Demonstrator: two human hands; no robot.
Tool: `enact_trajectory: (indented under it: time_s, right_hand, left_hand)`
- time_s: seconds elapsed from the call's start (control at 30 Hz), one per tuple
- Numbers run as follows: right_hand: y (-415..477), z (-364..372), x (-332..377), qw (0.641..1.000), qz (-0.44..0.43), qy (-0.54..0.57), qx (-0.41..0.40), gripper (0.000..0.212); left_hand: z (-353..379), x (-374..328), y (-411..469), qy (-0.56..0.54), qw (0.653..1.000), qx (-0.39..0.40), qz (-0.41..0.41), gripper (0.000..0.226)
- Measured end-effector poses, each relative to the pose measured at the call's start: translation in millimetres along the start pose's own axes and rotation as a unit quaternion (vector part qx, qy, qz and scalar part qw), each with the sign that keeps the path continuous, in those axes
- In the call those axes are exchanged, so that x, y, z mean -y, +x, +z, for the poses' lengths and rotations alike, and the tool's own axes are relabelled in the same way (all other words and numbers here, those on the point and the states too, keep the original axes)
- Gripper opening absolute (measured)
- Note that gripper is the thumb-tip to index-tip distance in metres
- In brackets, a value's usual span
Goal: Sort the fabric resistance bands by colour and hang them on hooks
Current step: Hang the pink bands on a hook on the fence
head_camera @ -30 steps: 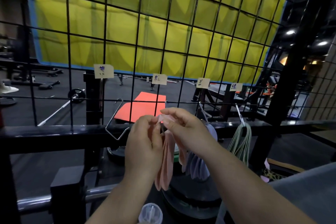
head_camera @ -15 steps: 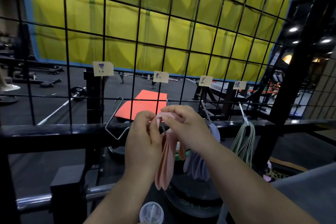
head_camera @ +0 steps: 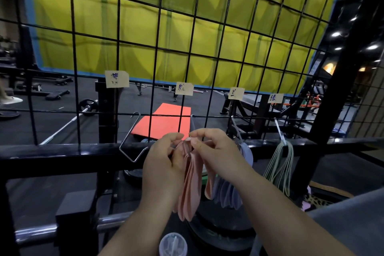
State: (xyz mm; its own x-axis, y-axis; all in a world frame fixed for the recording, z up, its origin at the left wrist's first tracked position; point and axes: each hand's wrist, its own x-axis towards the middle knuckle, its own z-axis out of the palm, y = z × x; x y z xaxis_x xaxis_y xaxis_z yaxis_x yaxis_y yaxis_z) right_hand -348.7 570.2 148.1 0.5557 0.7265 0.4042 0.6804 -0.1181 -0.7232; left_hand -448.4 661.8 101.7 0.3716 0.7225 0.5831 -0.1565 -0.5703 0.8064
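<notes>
Pink bands hang in a bunch at the second hook of a black wire grid. My left hand and my right hand both pinch the top of the pink bands, just under the pink label. The hook itself is hidden behind my fingers. Lilac-blue bands hang to the right, partly behind my right wrist. Green bands hang from the far right hook. An empty wire hook hangs at the left under the first label.
Two more paper labels are taped on the grid. A thick black rail runs across below the hooks. A clear bottle cap shows at the bottom. Leopard-print bands lie low right. A red mat lies beyond the grid.
Both hands have shifted slightly with the top of the pink bands; the camera has tilted a little. The other bands hang as before.
</notes>
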Motion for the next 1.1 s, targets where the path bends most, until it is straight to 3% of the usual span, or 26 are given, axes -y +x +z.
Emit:
enact_trajectory:
  time_s: [0.4, 0.57, 0.73, 0.9, 1.1]
  right_hand:
    - [-6, -3, -2, 0.985, 0.015, 0.169, 0.028, 0.016]
    - [-8, -6, -5, 0.976, 0.012, 0.211, 0.048, 0.017]
    - [-8, -5, -9, 0.973, 0.004, 0.227, 0.044, 0.014]
    - [-8, -7, -9, 0.975, 0.027, 0.217, 0.036, 0.029]
    - [-12, -8, -6, 0.980, 0.063, 0.190, 0.015, 0.022]
  left_hand:
    - [-8, -17, -4, -0.016, 0.999, 0.036, 0.021, 0.035]
    - [-6, -10, -3, 0.047, 0.996, 0.052, 0.059, 0.028]
    - [-7, -15, -5, 0.015, 0.994, 0.092, 0.055, 0.037]
    - [-11, -20, -4, -0.035, 0.992, 0.119, 0.037, 0.053]
    - [-11, -21, -7, -0.079, 0.987, 0.141, 0.000, 0.042]
